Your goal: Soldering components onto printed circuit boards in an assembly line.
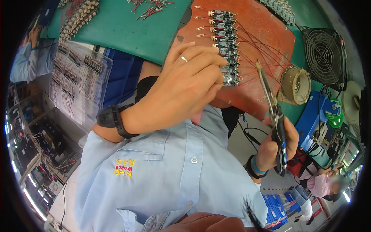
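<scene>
Light-blue shirt front [176,174], mine, closest to the lens. Left hand [195,77]: fingers bent, tips against a row of small black boards [224,38]; cannot tell whether they pinch one. Row sits on a red mat [267,17], partly under those fingers and running on ahead of them; red wires [262,41] trail from it to the right. Right hand [269,150]: closed around the dark handle of a soldering iron [276,116], tip pointing forward, just right of the row.

Containers: clear plastic tray [92,89], left of my left hand, holds groups of similar boards with red wires. Tan round pot [287,84], ahead of my right hand, open; contents unclear. Blue bins [274,210], in the background behind my right hand; contents too small to tell.
</scene>
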### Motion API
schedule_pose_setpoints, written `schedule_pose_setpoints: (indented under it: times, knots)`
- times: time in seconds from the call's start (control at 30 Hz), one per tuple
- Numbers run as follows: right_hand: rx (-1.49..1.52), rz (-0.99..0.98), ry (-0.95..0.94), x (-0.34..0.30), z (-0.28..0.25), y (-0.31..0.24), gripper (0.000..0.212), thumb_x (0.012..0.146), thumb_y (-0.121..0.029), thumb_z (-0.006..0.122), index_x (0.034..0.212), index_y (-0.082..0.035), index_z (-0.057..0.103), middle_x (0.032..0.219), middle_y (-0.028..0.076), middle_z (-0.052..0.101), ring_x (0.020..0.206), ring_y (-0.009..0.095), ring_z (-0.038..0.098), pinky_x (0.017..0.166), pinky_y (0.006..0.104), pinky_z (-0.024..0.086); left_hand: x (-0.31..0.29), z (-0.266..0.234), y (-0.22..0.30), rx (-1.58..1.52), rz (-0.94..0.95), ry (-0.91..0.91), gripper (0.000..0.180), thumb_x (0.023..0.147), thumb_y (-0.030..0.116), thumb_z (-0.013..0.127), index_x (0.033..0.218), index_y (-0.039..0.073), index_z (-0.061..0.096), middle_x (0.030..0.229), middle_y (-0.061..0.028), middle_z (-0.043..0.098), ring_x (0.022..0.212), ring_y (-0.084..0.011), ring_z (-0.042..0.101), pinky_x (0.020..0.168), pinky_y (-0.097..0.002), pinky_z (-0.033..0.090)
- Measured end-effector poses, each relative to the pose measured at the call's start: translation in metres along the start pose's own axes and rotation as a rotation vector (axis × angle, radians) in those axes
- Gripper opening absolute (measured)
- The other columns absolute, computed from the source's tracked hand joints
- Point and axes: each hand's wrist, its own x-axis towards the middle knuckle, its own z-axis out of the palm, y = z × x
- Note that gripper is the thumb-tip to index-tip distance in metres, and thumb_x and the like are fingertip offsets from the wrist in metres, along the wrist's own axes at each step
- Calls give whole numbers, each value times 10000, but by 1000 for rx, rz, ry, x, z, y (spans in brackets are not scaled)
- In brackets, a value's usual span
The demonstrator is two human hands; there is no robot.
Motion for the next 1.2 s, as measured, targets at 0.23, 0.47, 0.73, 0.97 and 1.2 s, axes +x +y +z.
schedule_pose_setpoints:
  times: [0.23, 0.47, 0.73, 0.97, 1.2]
  knots:
    - [-179, -138, -200, -6, -18, -3, 510, 702, -329, 784, 987, 27, 555, 922, 195, 618, 810, 276, 595, 723, 362, 467, 2, 5, -1, 37, -30, -6, 98, 722, 27, 636, 776, 64, 564, 1049, -62, 606, 1074, -265, 533, 905, -406, 365]
    - [-259, -143, -376, 1, -17, -6, 437, 681, -237, 785, 953, 37, 580, 880, 200, 634, 799, 287, 618, 707, 381, 497, 1, 7, -4, 25, -11, 15, 99, 719, 27, 637, 767, 61, 557, 1037, -59, 606, 1047, -255, 543, 884, -392, 379]
    - [-302, -155, -402, 3, -14, -4, 440, 682, -232, 788, 963, 36, 581, 880, 203, 636, 790, 290, 624, 703, 384, 504, 1, 10, -6, 7, 10, 54, 109, 709, 26, 648, 760, 57, 557, 1015, -65, 604, 1012, -258, 550, 855, -383, 395]
    - [-338, -173, -428, 4, -12, -9, 435, 685, -214, 787, 968, 41, 578, 873, 202, 635, 781, 282, 622, 687, 369, 504, 2, 10, -6, 9, 15, 56, 107, 710, 29, 646, 758, 56, 555, 1014, -68, 600, 992, -253, 550, 839, -378, 397]
    - [-367, -206, -457, 5, -11, -13, 448, 678, -200, 792, 971, 56, 570, 871, 206, 628, 760, 273, 613, 658, 356, 496, 1, 9, -5, 14, 14, 47, 105, 707, 29, 643, 755, 55, 553, 1015, -69, 598, 992, -253, 551, 841, -374, 397]
